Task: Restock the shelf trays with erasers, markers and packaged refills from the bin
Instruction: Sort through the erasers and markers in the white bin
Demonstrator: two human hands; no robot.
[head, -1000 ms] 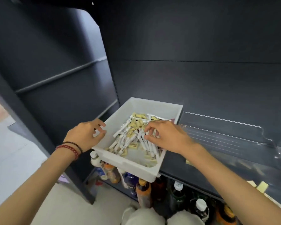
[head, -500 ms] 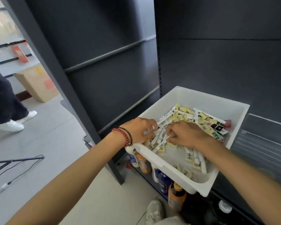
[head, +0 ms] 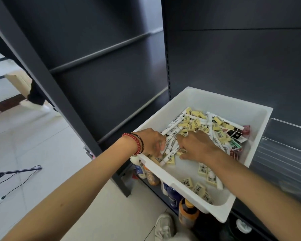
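The white bin (head: pixel 214 101) sat tilted on the dark shelf, its near corner jutting out past the shelf edge. Inside it, towards the left wall, lay a bunch of white markers (head: pixel 172 146). The left hand (head: pixel 150 141) had come in over the bin's left rim, and its fingers were curled round the near ends of those markers, grasping them. Red and dark bead bracelets (head: pixel 138 142) circled that wrist, just outside the bin's rim. The right hand (head: pixel 197 147) was in the middle of the bin, touching the same bunch from the other side, its fingers bent down over the markers and its thumb pressed low against the bin floor; it too clasped the markers rather than lying released.

Yellow erasers (head: pixel 194 124) with barcode labels were heaped at the back of the bin, mixed with more markers, and a few lay scattered near the bin's front corner. Packaged refills (head: pixel 235 136) in dark and red wrappers were piled against the bin's right wall. A clear shelf tray (head: pixel 285 153) stood just right of the bin. Bottles (head: pixel 151 177) stood on the lower shelf under the bin's left edge. A pale shoe (head: pixel 163 226) showed on the floor below the bin. Well left of the bin, a cable (head: pixel 16 186) trailed over the floor.
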